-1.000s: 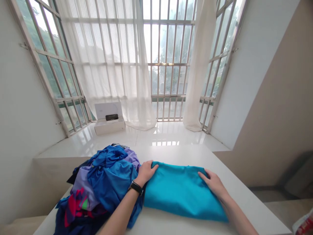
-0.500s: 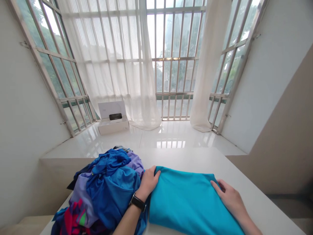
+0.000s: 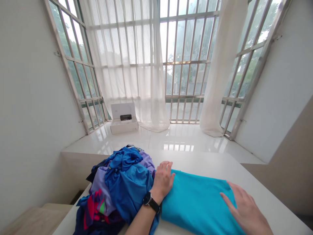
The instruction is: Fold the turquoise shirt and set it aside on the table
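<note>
A folded teal cloth (image 3: 198,205) lies flat on the white table (image 3: 202,163), and its near end runs out of view. My left hand (image 3: 163,182), with a black watch (image 3: 151,202) on its wrist, rests open at the cloth's left end, beside a heaped pile of blue, purple and pink clothes (image 3: 119,189). My right hand (image 3: 244,212) lies open at the cloth's right edge, fingers spread, gripping nothing. The pile hides its own lower layers.
Beyond the table's far edge lies a glossy white tiled floor. An open white box (image 3: 124,125) holding a black object (image 3: 126,117) sits there, in front of sheer white curtains (image 3: 127,58) and barred windows. Walls flank both sides.
The whole view has shifted right as my head turned left. My right hand has flattened and its fingers have spread at the cloth's edge. The cloth and pile look unmoved.
</note>
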The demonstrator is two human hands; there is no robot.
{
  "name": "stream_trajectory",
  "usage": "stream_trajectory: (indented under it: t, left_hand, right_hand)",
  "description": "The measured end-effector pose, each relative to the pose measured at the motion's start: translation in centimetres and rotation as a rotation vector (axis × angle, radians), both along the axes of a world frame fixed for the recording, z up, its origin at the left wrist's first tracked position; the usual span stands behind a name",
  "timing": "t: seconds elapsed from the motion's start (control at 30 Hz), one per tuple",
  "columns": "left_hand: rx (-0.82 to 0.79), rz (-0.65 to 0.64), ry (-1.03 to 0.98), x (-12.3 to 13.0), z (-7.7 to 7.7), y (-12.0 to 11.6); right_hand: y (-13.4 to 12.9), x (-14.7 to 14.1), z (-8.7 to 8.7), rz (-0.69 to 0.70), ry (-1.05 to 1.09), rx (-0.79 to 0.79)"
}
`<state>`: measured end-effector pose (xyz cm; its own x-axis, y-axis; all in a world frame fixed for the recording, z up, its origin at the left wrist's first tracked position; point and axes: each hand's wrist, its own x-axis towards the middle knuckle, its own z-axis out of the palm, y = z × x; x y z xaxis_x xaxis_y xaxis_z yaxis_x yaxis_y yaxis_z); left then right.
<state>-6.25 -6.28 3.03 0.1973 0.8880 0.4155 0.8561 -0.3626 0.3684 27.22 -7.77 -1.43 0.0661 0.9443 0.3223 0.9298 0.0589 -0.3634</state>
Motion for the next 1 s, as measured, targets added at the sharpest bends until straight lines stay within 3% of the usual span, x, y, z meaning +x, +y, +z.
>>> stream_trajectory:
  t: [0.13, 0.27, 0.43, 0.57, 0.7, 0.77, 0.87, 1.0]
  left_hand:
    - [-0.072, -0.305, 0.072, 0.1, -0.6, -0.7]
    - [-0.156, -0.324, 0.148, 0.0, -1.0, -1.1]
    - [-0.169, -0.278, 0.167, 0.1, -0.1, -1.5]
    - [-0.162, -0.297, 0.175, 0.7, 0.6, -1.7]
    - [-0.187, -0.35, 0.21, 1.4, 0.7, -1.7]
    - [-0.166, -0.358, 0.201, 1.7, 0.6, -1.9]
    - [-0.073, -0.423, 0.158, 2.0, 0.2, -2.5]
    - [-0.075, -0.532, 0.189, 2.3, -0.5, -3.0]
  right_hand:
    - [-3.4, -4.5, -1.8, 0.119, -0.107, -0.121]
    - [-3.4, -4.8, -2.4, 0.106, -0.208, -0.33]
    - [-0.4, -1.6, -0.9, 0.268, -0.202, -0.376]
    - [3.5, 1.5, 0.4, 0.438, -0.196, -0.306]
    - [6.8, 2.9, 0.7, 0.399, -0.259, -0.181]
    - [6.8, 2.3, -0.1, 0.26, -0.244, -0.101]
    - [4.0, -0.3, -2.7, 0.074, -0.137, -0.021]
    - [-1.4, -4.1, -7.2, 0.079, -0.153, -0.015]
